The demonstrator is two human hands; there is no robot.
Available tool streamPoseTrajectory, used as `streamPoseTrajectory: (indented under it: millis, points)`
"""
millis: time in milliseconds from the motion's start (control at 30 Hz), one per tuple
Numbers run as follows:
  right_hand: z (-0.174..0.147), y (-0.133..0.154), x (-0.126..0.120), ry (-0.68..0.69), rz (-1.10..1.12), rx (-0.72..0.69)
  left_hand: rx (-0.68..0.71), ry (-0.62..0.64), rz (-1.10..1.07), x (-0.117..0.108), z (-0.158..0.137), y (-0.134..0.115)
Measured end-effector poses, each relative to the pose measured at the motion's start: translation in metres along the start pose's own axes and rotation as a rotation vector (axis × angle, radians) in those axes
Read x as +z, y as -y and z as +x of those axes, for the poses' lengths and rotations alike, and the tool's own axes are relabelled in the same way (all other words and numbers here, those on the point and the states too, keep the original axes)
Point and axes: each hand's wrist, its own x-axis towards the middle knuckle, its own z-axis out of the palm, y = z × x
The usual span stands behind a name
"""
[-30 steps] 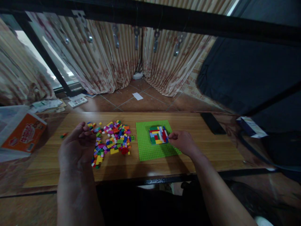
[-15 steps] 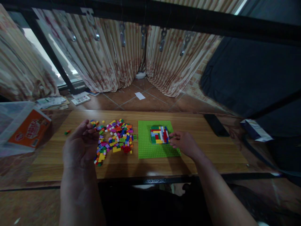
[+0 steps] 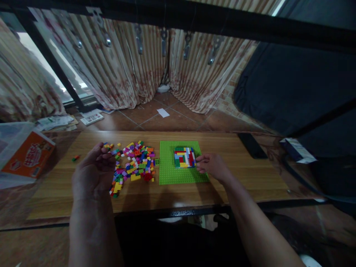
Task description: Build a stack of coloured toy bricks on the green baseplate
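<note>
On the green baseplate (image 3: 168, 174) stands a low, square block of toy bricks (image 3: 185, 157) in red, white, blue, yellow and green. At its right edge is my right hand (image 3: 213, 166), fingers drawn together against or just beside the bricks; anything between the fingertips is hidden. My left hand (image 3: 94, 168) is raised over the left part of the table, palm turned up. Its fingers curl loosely, and no brick is visible in it. Beyond and beside it lies a spread of loose coloured bricks (image 3: 136, 165), with a green one (image 3: 157, 162) touching or close to the baseplate's left edge.
The wooden table (image 3: 228, 144) carries a black phone (image 3: 252, 145) at the back right. A small stray brick (image 3: 75, 158) lies at the left. Beyond the left end stands a clear plastic box (image 3: 13, 129) with an orange label. A dark bar (image 3: 178, 15) crosses the top.
The whole view has shifted slightly, so table things appear a little further left. Both hands keep nearly the same places relative to the bricks and baseplate.
</note>
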Motion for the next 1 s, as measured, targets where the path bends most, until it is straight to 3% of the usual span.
streamPoseTrajectory:
  millis: [333,500,700,867,1000]
  points:
    - [0.002,-0.002,0.000,-0.078,-0.059,-0.029,-0.057,0.024,0.026,0.007,-0.007,0.006]
    - [-0.006,-0.004,-0.004,-0.274,-0.610,-0.276,-0.044,0.016,0.037,0.006,-0.005,0.006]
    - [-0.020,-0.014,0.005,-0.144,-0.950,-0.249,-0.053,0.017,0.024,0.007,-0.001,0.007]
    - [-0.008,-0.025,-0.019,-0.117,-0.979,-0.271,-0.048,0.012,0.032,0.005,0.000,0.009]
    - [0.008,-0.031,-0.049,-0.123,-0.938,-0.404,-0.033,0.028,0.051,0.004,0.000,0.009]
